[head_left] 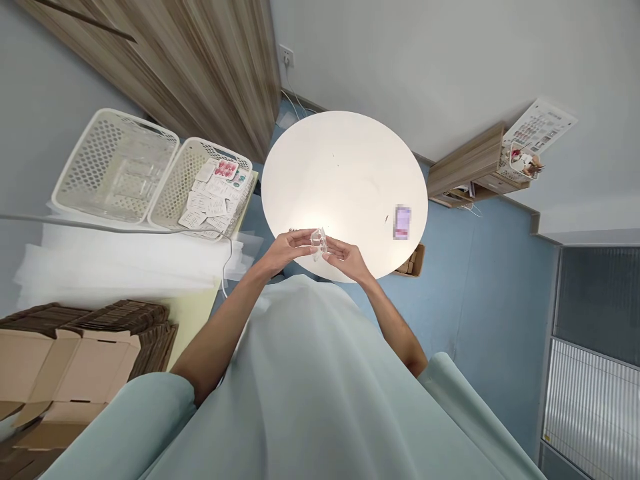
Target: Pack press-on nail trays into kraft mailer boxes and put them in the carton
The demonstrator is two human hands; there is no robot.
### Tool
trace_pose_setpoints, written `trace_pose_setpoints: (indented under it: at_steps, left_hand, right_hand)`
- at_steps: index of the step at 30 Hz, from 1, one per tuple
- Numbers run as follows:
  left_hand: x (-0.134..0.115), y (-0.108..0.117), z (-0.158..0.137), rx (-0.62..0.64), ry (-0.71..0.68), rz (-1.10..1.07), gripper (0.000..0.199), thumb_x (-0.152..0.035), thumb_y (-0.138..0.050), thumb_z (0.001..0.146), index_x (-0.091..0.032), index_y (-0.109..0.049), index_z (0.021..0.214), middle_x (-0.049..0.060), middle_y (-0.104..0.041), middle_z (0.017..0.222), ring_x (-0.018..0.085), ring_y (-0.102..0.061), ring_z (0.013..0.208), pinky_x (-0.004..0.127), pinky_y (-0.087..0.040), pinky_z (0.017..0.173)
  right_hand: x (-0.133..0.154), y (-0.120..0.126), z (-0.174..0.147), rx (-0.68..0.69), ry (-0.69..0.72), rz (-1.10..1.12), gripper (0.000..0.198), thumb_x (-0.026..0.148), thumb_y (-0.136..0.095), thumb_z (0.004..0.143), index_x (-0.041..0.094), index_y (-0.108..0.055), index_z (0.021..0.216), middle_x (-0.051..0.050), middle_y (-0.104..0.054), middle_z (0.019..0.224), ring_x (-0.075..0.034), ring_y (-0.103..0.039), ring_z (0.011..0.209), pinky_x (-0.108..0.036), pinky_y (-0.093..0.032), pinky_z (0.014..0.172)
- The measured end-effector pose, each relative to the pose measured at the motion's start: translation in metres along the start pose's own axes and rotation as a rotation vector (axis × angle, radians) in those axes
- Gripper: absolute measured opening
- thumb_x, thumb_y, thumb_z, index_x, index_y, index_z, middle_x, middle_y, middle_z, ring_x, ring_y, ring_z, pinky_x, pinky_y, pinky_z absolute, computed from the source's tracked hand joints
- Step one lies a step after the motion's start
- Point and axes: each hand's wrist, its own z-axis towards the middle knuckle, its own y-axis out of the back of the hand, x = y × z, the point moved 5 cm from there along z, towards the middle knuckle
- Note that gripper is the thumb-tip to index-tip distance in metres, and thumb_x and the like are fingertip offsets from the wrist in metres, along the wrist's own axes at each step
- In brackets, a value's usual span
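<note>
A small clear plastic piece [319, 244], seemingly a little transparent box or tray, is held between my two hands above the near edge of the round white table [345, 160]. My left hand [289, 251] grips its left side between thumb and fingers. On the other side, my right hand [350, 259] pinches it with the thumb at the front and the fingers behind. Its exact form is hard to make out. Some small dark marks [294, 231] show on the tabletop beside my left fingers.
Left of the table stand two white perforated baskets: one [115, 115] holds clear plastic packs, the other [165, 193] printed cards. Folded cardboard boxes [100, 367] are stacked at lower left. A blurred purple item [402, 223] lies on the table's right. A brown box [417, 261] sits below.
</note>
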Motion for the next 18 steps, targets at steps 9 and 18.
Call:
trace_pose_setpoints:
  at_steps: [9, 18]
  left_hand:
    - [0.011, -0.002, 0.004, 0.059, 0.014, -0.145, 0.079, -0.046, -0.099, 0.073, -0.026, -0.073, 0.144, 0.017, -0.073, 0.144, 0.036, -0.071, 0.132, 0.056, -0.056, 0.115]
    - [0.015, -0.017, -0.003, 0.119, 0.002, -0.177, 0.081, -0.044, -0.097, 0.074, -0.033, -0.068, 0.149, 0.015, -0.065, 0.155, 0.037, -0.068, 0.138, 0.052, -0.057, 0.114]
  right_hand:
    - [0.007, 0.011, -0.001, -0.022, 0.027, 0.055, 0.059, 0.069, -0.085, 0.082, 0.026, -0.082, 0.122, -0.006, -0.081, 0.132, -0.033, -0.076, 0.127, -0.053, -0.061, 0.113]
    - [-0.018, 0.021, 0.008, -0.243, -0.005, 0.113, 0.062, 0.078, -0.075, 0.087, 0.024, -0.07, 0.118, -0.01, -0.082, 0.122, -0.024, -0.079, 0.101, -0.046, -0.064, 0.102]
